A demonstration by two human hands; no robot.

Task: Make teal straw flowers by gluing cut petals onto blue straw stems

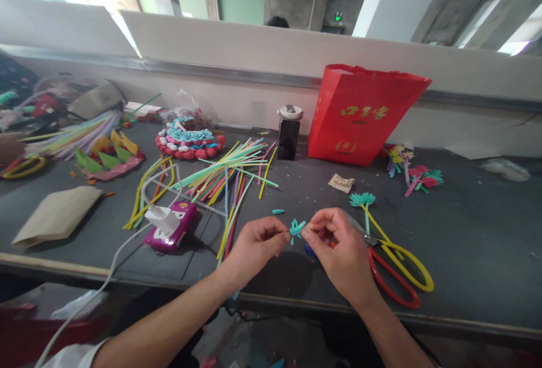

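Note:
My left hand and my right hand meet over the front of the dark table. Both pinch a small teal straw piece with its end cut into splayed strips. The fingers of both hands are closed on it. Just right of my right hand lie red and yellow scissors. A finished teal straw flower on a yellow stem lies behind them. A short teal offcut sits on the table ahead of my left hand.
A heap of coloured straws spreads at centre left, beside a magenta device with a white charger and cable. Further back stand a straw flower cake, a dark bottle and a red bag. More straw flowers lie right.

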